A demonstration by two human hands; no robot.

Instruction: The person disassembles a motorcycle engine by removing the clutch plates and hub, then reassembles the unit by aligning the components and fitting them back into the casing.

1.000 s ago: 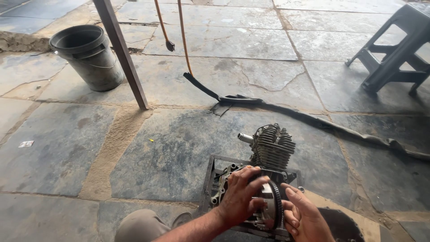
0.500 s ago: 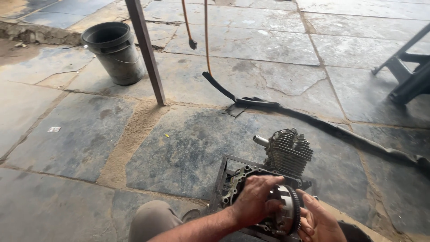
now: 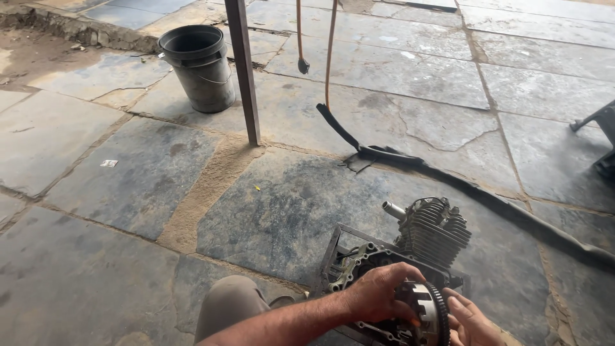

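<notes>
Nearest the camera, the left hand [image 3: 378, 295] is clamped over the front of a toothed clutch drum [image 3: 428, 314], fingers curled around its hub; the right hand [image 3: 471, 320] cups the drum's toothed rim from the far side, fingers closed against it. The drum sits in the open side of a small engine [image 3: 410, 269], which rests in a metal tray [image 3: 333, 253] on the stone floor [image 3: 128, 179]. Compared with a second ago, both hands keep the same hold and the drum is unmoved in the case; only the view has shifted. Beyond lie a black strip [image 3: 448, 179], a post [image 3: 243, 70] and a bucket [image 3: 200, 67].
</notes>
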